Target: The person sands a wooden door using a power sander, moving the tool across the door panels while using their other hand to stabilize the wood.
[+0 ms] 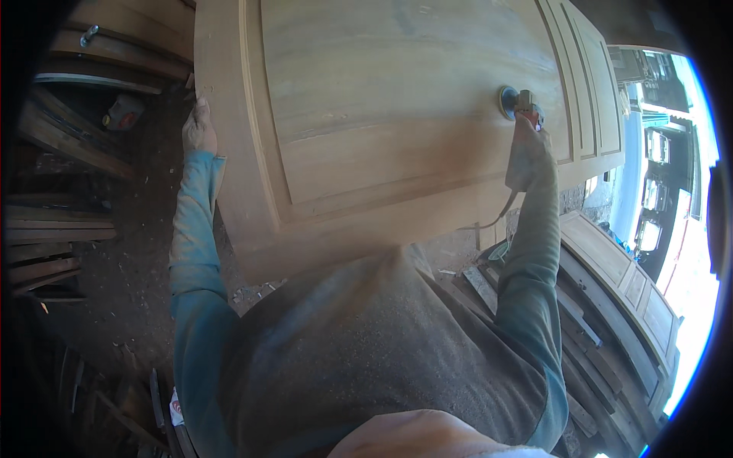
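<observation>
A large panelled wooden door (397, 99) lies flat in front of me, with a wide raised panel and narrower ones at its right end. My left hand (200, 130) grips the door's left edge, its fingers closed against the wood. In my right hand (527, 137) is an angle grinder (527, 101) with a round sanding disc (507, 102). The disc is at the right part of the wide panel, tilted to the surface; exact contact is hard to tell. A cord (505, 211) runs down from the grinder, and sawdust hazes the near panel edge.
Stacked boards (61, 229) stand along the left, near a small dark container (124, 112). To my lower right, another panelled door (622, 267) leans over a pile of planks (588, 336). Debris litters the dirt floor (130, 267). Bright daylight comes in at the right.
</observation>
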Action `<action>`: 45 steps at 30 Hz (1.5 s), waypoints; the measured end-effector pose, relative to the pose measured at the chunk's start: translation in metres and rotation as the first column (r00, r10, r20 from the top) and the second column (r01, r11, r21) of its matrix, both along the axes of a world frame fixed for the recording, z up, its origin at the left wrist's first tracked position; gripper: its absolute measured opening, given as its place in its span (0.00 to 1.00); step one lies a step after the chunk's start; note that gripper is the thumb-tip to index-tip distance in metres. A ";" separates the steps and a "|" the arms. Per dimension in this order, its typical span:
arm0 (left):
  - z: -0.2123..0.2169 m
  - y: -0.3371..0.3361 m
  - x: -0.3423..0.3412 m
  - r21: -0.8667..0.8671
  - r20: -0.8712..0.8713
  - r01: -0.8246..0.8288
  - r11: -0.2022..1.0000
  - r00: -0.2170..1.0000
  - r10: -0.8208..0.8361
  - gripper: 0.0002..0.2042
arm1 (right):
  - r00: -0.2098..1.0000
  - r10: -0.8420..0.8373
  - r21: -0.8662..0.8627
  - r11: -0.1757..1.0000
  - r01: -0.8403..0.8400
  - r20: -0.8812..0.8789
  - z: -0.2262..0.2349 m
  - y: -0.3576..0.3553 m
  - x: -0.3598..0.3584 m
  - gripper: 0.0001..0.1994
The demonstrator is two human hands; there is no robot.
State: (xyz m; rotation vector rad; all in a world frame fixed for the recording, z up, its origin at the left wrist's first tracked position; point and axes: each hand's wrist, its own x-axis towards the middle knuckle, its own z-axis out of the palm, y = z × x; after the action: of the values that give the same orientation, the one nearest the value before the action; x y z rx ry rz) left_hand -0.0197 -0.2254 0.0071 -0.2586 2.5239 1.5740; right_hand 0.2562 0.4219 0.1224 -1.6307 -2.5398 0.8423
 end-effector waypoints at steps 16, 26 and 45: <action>-0.066 -0.055 -0.029 -0.239 -0.094 -0.023 0.971 0.996 0.000 0.35 | 0.886 0.409 -0.132 0.888 -0.442 -0.217 0.017 -0.020 -0.077 0.31; -0.020 -0.012 -0.017 -0.523 0.017 -0.188 0.831 0.973 0.231 0.38 | 0.986 0.119 -0.058 0.990 -0.126 -0.116 0.004 0.257 -0.069 0.35; -0.023 -0.057 -0.015 -0.399 0.234 -0.338 0.852 0.861 0.451 0.44 | 0.956 0.289 0.038 0.956 -0.291 0.054 0.005 0.183 -0.135 0.42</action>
State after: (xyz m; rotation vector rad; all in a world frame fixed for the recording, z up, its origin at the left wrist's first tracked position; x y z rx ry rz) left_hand -0.0351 -0.2826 -0.0161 -1.0607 2.5667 1.0537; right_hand 0.1213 0.6046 0.1275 -1.2981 -2.8558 0.7599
